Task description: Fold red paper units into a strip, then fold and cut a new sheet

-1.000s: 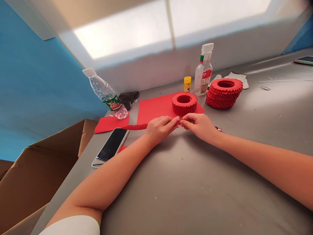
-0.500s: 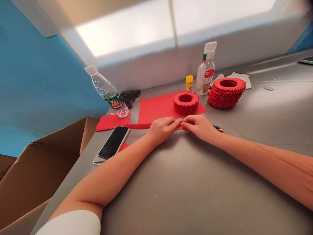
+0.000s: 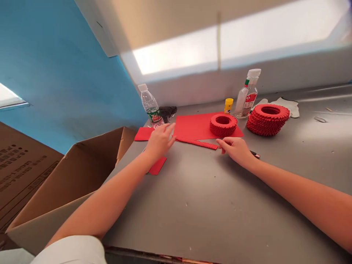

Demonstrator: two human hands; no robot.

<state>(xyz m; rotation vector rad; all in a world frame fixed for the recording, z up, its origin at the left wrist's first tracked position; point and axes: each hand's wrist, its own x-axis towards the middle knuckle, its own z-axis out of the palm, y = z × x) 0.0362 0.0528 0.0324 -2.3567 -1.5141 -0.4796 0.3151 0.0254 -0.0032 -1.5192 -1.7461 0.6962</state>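
Note:
A narrow pleated red paper strip lies along the grey table, its left end partly behind my left hand. My left hand is raised, blurred, with its fingers apart, in front of the clear bottle. A small red paper piece shows beside the left forearm. At the strip's right end is my right hand, its fingers curled and closed; what they pinch, if anything, is hidden. Behind it, a red pleated paper ring rests on a large red sheet.
A taller stack of red pleated rings stands to the right, before a white glove. Further back are a yellow-capped glue stick and an empty bottle. An open cardboard box adjoins the table's left edge.
My left hand has let go of the strip and moved left, its fingers opening. The right hand stays by the strip's end. The phone is now mostly hidden, and the view has shifted.

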